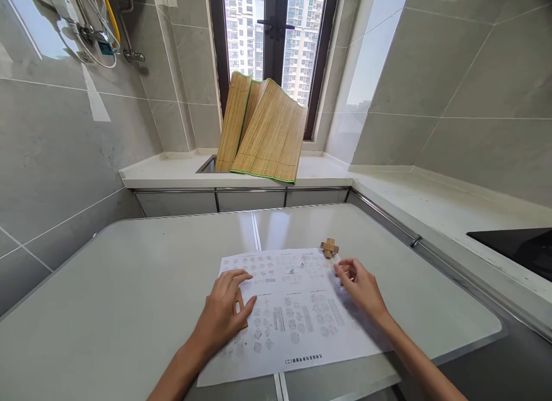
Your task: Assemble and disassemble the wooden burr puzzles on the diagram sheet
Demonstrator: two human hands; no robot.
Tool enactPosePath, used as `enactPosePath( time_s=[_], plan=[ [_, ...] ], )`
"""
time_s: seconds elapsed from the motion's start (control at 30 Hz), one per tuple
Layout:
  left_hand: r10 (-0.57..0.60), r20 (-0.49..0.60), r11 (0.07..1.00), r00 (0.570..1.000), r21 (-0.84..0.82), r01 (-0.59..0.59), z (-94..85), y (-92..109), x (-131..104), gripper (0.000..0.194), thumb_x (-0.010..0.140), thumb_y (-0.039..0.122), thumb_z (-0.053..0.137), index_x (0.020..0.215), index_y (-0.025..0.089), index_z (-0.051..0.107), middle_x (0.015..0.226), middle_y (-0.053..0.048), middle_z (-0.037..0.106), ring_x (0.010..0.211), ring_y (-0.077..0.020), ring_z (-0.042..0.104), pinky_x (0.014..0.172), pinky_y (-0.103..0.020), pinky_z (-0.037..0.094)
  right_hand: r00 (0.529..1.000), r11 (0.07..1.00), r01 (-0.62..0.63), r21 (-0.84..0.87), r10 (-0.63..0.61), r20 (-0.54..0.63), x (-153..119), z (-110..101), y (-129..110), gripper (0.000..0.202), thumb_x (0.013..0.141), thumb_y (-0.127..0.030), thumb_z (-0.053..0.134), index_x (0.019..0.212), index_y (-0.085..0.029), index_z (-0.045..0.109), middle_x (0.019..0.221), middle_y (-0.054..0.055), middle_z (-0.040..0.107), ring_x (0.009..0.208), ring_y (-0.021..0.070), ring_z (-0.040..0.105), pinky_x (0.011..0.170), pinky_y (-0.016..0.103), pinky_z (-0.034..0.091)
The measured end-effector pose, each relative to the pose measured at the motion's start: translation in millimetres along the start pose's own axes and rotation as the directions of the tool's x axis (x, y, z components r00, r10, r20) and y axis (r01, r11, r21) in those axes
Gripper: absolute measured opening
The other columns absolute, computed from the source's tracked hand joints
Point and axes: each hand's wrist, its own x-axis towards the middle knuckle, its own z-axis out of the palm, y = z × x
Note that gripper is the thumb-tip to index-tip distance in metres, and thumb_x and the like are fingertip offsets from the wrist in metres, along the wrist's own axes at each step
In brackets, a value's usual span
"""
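A large white sheet (297, 343) printed with small diagrams lies on the pale folding table (129, 286). Over its left part is my left hand (226, 309), thumb and fingers apart, with a wooden piece (240, 302) partly hidden beneath the palm. Whether the hand grips that piece is hard to see; the fingertips do not close on it. My right hand (359, 283) hovers at the sheet's upper right edge, its thumb and index fingertips close together; anything between them is too small to make out. Just beyond it, a wooden cross-shaped puzzle (330, 248) rests on the sheet's top right corner.
Behind the table, a folded bamboo mat (271, 130) leans on the white counter (321, 170) by the window, partly over a sink. A black cooktop (517, 248) is on the right counter. Pipes and cables (97, 30) hang on the left wall.
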Motion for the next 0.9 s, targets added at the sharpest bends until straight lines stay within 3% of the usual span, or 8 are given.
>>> enactPosePath(
  time_s=[0.17, 0.33, 0.43, 0.57, 0.67, 0.73, 0.83, 0.9],
  plan=[
    [-0.058, 0.076, 0.998, 0.995, 0.038, 0.055, -20.1, -29.1, -26.1, 0.065, 0.084, 0.051, 0.073, 0.139, 0.029, 0.049, 0.142, -0.01, 0.055, 0.129, -0.0331, 0.054, 0.099, -0.047, 0.055, 0.952, 0.991, 0.065, 0.118, -0.097, 0.289, -36.2, 11.5, -29.3, 0.036, 0.092, -0.06, 0.059, 0.09, -0.024, 0.062, 0.073, 0.002, 0.066, 0.062, 0.0195, 0.056, 0.061, 0.032, 0.04],
    [-0.129, 0.145, 0.991, 0.981, 0.057, 0.122, -24.5, -43.1, -44.7, 0.085, 0.077, 0.056, 0.078, 0.148, 0.029, 0.039, 0.146, -0.013, 0.051, 0.129, -0.036, 0.055, 0.098, -0.049, 0.056, 0.849, 0.971, 0.175, 0.164, -0.233, 0.474, -41.3, 35.8, -60.0, 0.027, 0.097, -0.049, 0.054, 0.095, -0.024, 0.063, 0.079, 0.003, 0.067, 0.071, 0.0203, 0.06, 0.063, 0.033, 0.044],
    [-0.125, 0.173, 0.992, 0.977, 0.032, 0.121, -31.1, -48.7, -48.6, 0.091, 0.073, 0.054, 0.083, 0.149, 0.031, 0.038, 0.147, -0.012, 0.052, 0.13, -0.0364, 0.055, 0.099, -0.05, 0.056, 0.757, 0.948, 0.259, 0.184, -0.317, 0.571, -40.3, 53.2, -77.2, 0.02, 0.093, -0.041, 0.062, 0.105, -0.026, 0.064, 0.098, 0.005, 0.069, 0.083, 0.022, 0.063, 0.071, 0.035, 0.05],
    [-0.112, 0.159, 0.994, 0.981, 0.018, 0.11, -42.2, -58.5, -53.4, 0.085, 0.076, 0.048, 0.081, 0.15, 0.032, 0.041, 0.146, -0.011, 0.055, 0.128, -0.0356, 0.058, 0.1, -0.05, 0.056, 0.584, 0.87, 0.437, 0.228, -0.468, 0.664, -38.3, 84.2, -92.5, 0.067, 0.082, -0.04, 0.078, 0.142, -0.032, 0.049, 0.144, 0.008, 0.052, 0.13, 0.0302, 0.051, 0.108, 0.046, 0.044],
    [-0.105, 0.145, 0.994, 0.984, 0.03, 0.101, -44.7, -65.1, -56.8, 0.079, 0.079, 0.046, 0.079, 0.148, 0.032, 0.043, 0.145, -0.01, 0.056, 0.128, -0.0342, 0.059, 0.104, -0.049, 0.054, 0.453, 0.801, 0.524, 0.29, -0.55, 0.701, -33.3, 110.7, -99.2, 0.097, 0.074, -0.048, 0.085, 0.154, -0.03, 0.034, 0.158, 0.011, 0.039, 0.145, 0.0332, 0.035, 0.119, 0.049, 0.033],
    [-0.097, 0.141, 0.995, 0.985, 0.035, 0.092, -43.4, -66.9, -57.4, 0.078, 0.079, 0.046, 0.079, 0.147, 0.033, 0.043, 0.143, -0.009, 0.057, 0.127, -0.0338, 0.059, 0.103, -0.049, 0.054, 0.388, 0.766, 0.561, 0.314, -0.578, 0.718, -28.5, 125.1, -102.3, 0.103, 0.072, -0.051, 0.085, 0.156, -0.028, 0.031, 0.159, 0.012, 0.038, 0.149, 0.0349, 0.028, 0.121, 0.051, 0.029],
    [-0.094, 0.143, 0.995, 0.985, 0.041, 0.089, -40.1, -64.4, -54.8, 0.077, 0.079, 0.047, 0.079, 0.146, 0.033, 0.043, 0.141, -0.009, 0.058, 0.125, -0.0332, 0.06, 0.101, -0.047, 0.056, 0.346, 0.741, 0.572, 0.353, -0.608, 0.715, -20.9, 134.5, -104.5, 0.094, 0.073, -0.05, 0.085, 0.152, -0.026, 0.038, 0.15, 0.012, 0.049, 0.143, 0.0333, 0.037, 0.118, 0.05, 0.034],
    [-0.104, 0.148, 0.994, 0.984, 0.045, 0.099, -37.5, -59.8, -50.4, 0.076, 0.08, 0.048, 0.079, 0.145, 0.033, 0.043, 0.139, -0.008, 0.059, 0.124, -0.0323, 0.061, 0.1, -0.046, 0.056, 0.364, 0.76, 0.536, 0.367, -0.601, 0.712, -15.4, 131.6, -102.6, 0.09, 0.071, -0.05, 0.087, 0.147, -0.026, 0.045, 0.142, 0.011, 0.055, 0.133, 0.0307, 0.049, 0.112, 0.047, 0.04]
  ],
)
